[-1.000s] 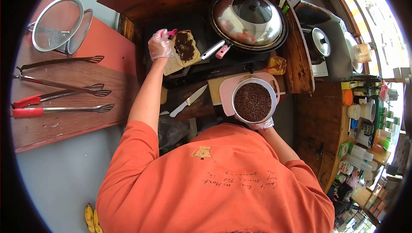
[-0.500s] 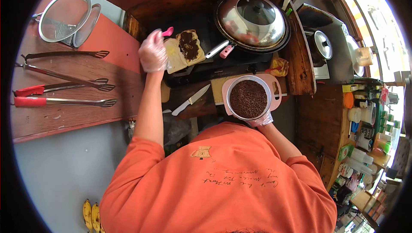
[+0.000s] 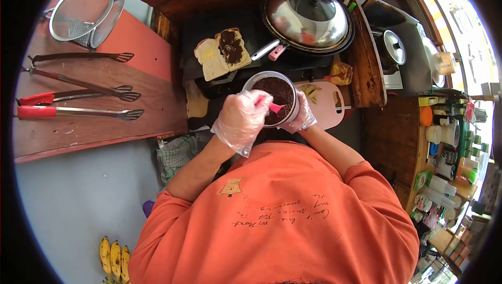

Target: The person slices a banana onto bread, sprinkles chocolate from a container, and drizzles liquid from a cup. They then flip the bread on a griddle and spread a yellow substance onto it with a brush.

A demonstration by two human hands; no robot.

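Observation:
My left hand (image 3: 244, 118), in a clear plastic glove, is closed on a pink spoon (image 3: 276, 108) whose bowl dips into chocolate sprinkles (image 3: 278, 89). These fill a round white tub (image 3: 251, 81), which my right hand (image 3: 302, 114), gloved too, grips from its right side. Beyond the tub, two bread slices lie side by side on a dark surface. The left slice (image 3: 211, 60) bears a pale yellowish spread; the right slice (image 3: 236, 63) is largely covered with dark sprinkles.
A pan with a domed lid (image 3: 308, 17) stands at the back right, its handle pointing toward the bread. A pink cutting board (image 3: 325, 109) with yellowish pieces lies right of the tub. Tongs (image 3: 99, 112) and strainers (image 3: 81, 12) occupy the left wooden counter. Bananas (image 3: 115, 258) are at lower left.
My left hand has come back from beside the bread to the tub, bringing the spoon into the sprinkles. My right hand has shifted the tub left, uncovering more of the cutting board.

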